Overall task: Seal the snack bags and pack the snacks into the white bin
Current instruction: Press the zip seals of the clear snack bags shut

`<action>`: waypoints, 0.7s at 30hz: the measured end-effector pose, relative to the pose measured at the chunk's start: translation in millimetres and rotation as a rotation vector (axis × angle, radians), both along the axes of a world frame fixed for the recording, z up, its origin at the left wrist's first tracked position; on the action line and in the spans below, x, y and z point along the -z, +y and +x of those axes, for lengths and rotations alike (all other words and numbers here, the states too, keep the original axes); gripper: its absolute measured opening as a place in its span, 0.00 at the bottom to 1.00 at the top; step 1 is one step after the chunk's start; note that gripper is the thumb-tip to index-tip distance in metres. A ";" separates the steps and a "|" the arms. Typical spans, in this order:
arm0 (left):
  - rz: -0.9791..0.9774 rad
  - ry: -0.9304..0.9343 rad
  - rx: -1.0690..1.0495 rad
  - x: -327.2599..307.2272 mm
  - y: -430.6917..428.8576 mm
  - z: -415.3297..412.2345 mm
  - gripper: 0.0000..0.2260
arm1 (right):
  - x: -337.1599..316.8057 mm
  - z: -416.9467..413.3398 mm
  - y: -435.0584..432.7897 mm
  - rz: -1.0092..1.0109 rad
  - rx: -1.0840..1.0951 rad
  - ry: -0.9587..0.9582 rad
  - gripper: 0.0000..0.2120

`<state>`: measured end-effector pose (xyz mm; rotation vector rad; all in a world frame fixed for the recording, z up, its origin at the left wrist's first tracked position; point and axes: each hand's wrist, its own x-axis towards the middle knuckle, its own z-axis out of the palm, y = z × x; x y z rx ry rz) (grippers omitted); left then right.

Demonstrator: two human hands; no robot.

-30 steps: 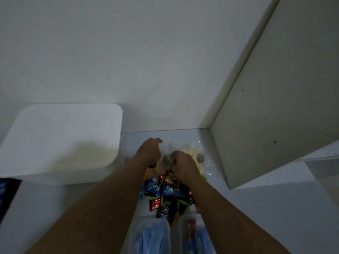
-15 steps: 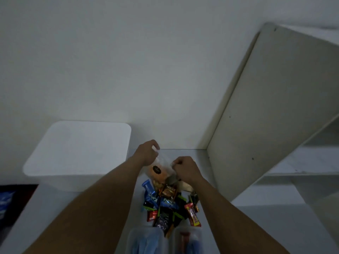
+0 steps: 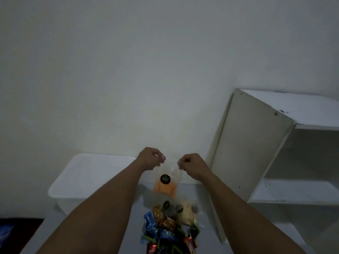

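A person's two bare forearms are reaching forward over a pale grey tabletop [image 3: 205, 217] in dim light. The left hand [image 3: 150, 158] and the right hand [image 3: 193, 165] are both curled, each pinching one top corner of a small clear plastic snack bag [image 3: 166, 187] that is hanging between and just below them, raised off the table. The bag is holding orange snack pieces in its lower part and is carrying a round black label near the middle. A white rectangular plastic bin with rounded corners [image 3: 91, 175] is sitting to the left, beside the left forearm and apart from the bag; its top is showing as a flat white surface. Below the hanging bag, more clear bags of pale and golden snacks [image 3: 186, 210] are lying on the table, and nearer the person a heap of small blue, red and black wrapped sweets [image 3: 166, 235] is touching them. A white open shelf unit [image 3: 256, 143] is standing to the right.
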<state>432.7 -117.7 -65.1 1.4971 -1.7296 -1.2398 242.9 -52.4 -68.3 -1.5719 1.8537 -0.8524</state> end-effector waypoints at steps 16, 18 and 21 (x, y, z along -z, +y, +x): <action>0.227 0.225 -0.180 -64.1 22.0 -26.7 0.14 | -39.6 15.8 4.6 -0.216 0.020 0.039 0.09; 0.232 0.225 -0.166 -65.1 20.2 -29.5 0.11 | -40.7 15.0 4.5 -0.221 0.006 0.047 0.10; 0.254 0.252 -0.158 -65.8 17.9 -31.9 0.07 | -40.3 14.0 4.1 -0.216 -0.007 0.049 0.10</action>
